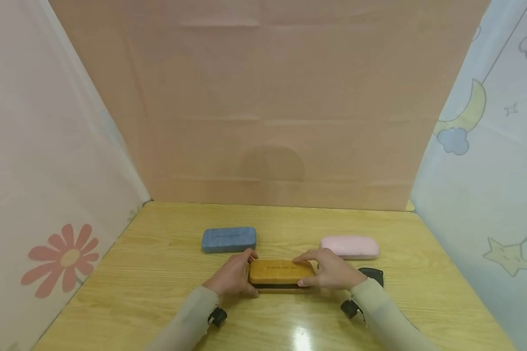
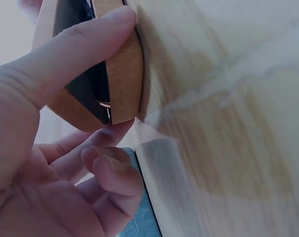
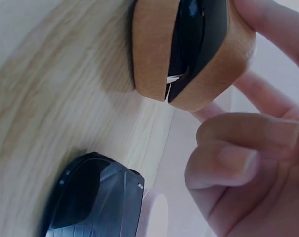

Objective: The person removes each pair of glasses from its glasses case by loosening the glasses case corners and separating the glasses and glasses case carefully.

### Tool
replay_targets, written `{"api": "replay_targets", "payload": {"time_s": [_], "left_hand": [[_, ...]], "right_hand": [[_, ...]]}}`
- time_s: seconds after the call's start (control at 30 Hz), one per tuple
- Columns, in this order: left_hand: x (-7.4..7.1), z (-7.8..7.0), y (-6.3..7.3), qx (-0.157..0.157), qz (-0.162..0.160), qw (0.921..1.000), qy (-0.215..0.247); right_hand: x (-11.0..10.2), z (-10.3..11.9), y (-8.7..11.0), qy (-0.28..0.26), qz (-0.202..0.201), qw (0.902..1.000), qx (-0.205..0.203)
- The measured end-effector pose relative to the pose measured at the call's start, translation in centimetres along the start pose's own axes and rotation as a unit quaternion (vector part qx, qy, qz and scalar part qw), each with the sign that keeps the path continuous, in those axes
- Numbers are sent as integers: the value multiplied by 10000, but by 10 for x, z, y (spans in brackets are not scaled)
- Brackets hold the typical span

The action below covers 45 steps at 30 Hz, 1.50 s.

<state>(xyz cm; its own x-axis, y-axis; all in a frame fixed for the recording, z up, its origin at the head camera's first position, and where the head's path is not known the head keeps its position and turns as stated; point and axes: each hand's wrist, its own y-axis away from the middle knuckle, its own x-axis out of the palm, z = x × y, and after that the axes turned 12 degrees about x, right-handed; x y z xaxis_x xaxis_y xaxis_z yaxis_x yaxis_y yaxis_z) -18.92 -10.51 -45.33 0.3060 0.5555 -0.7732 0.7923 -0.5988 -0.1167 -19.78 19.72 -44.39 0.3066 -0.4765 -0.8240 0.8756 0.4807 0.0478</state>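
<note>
A tan-brown glasses case (image 1: 279, 271) rests on the table between both hands, its lid partly raised. Something dark and glossy shows inside the gap in both wrist views. At the case's left end, my left hand (image 1: 232, 277) grips it, the thumb (image 2: 97, 47) lying on the lower half's front and the other fingers behind. My right hand (image 1: 334, 271) holds the lid at the right end between thumb and fingers. Beside the right forearm lie dark sunglasses (image 3: 95, 192), partly hidden by the sleeve in the head view.
A blue glasses case (image 1: 229, 240) lies behind and left of the brown one. The pink glasses case (image 1: 350, 246) is behind the right hand. Fabric-like panels stand at the back and both sides of the wooden table (image 1: 167, 243).
</note>
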Motion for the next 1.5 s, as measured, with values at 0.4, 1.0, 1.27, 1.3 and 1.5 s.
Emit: {"api": "replay_targets", "payload": {"time_s": [0.4, 1.0, 1.27, 1.3, 1.5], "left_hand": [[5, 0, 1, -324, -40, 9994, -62], [5, 2, -2, -257, -35, 9995, -177], [5, 3, -4, -353, -12, 9992, -159], [5, 3, -4, -381, 6, 9991, -165], [3, 3, -5, -441, 21, 9988, -197]], "right_hand": [[-4, -11, -6, -1007, 355, 9940, 237], [-2, 17, -2, -328, -1527, 9849, 741], [7, 55, 7, 1166, -1425, 9827, 207], [10, 56, 7, 1295, -1307, 9829, 119], [27, 57, 0, 1753, -1099, 9783, 80]]}}
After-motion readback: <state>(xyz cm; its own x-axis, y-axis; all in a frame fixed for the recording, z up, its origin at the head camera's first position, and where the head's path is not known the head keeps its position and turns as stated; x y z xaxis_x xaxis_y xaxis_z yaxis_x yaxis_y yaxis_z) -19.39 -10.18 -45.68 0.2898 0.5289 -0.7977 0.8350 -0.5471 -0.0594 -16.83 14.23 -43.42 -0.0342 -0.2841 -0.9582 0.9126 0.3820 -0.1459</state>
